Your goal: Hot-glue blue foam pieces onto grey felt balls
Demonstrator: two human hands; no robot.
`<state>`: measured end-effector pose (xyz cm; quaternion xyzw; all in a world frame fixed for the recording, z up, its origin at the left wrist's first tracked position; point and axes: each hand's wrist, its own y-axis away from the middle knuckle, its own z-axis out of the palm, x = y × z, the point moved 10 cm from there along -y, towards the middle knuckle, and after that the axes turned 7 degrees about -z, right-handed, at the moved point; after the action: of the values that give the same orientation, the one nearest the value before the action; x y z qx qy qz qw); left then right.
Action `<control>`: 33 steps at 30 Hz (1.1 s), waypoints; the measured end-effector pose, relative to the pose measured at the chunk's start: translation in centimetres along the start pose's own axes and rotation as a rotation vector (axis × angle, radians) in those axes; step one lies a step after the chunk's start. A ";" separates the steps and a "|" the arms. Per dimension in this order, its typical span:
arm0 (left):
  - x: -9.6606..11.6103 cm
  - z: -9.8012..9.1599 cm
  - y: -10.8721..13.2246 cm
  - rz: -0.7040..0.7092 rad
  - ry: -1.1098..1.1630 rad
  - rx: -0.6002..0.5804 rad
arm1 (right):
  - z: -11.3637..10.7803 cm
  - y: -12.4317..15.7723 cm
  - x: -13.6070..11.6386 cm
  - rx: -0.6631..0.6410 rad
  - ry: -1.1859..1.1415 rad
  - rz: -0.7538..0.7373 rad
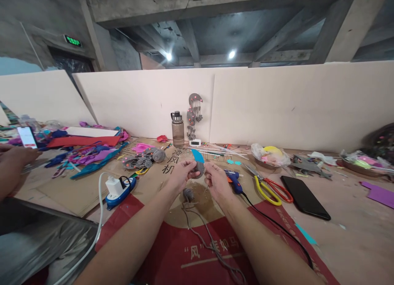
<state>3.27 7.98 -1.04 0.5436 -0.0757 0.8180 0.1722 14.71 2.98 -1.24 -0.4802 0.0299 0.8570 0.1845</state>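
Note:
A small curved piece [198, 156], bright blue at the top and grey lower down, stands up between my two hands. My left hand [184, 176] pinches its grey part from the left. From the right, my right hand [218, 181] pinches the same part, fingertips close to the left ones. Just below lies a small ball of grey yarn [188, 194]; its loose strand [203, 227] trails over the red printed cardboard [172, 248] toward me. Whether the grey on the piece is wound yarn is too small to tell. A blue hot glue gun [235, 181] lies beside my right hand.
Scissors with yellow and red handles [267, 189] and a black phone [304, 197] lie right. Left are a power strip [120, 193] with a white cable, grey pieces [138, 159] and felt scraps [86, 149]. A bottle [177, 131] stands behind. Another person's hand [18, 157] is far left.

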 end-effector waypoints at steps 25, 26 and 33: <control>1.5 1.9 1.7 0.281 -0.292 0.050 | 0.7 0.6 -1.5 -0.009 0.163 -0.148; 1.4 1.9 1.7 0.258 -0.257 0.043 | 0.7 0.6 -1.4 -0.014 0.158 -0.148; 1.3 2.4 2.0 0.166 -0.105 -0.017 | 0.3 -0.1 -0.9 -0.051 0.223 -0.205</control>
<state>4.15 5.62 1.19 0.5761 -0.1362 0.7992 0.1043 14.95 2.92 -0.35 -0.5775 -0.0206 0.7754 0.2545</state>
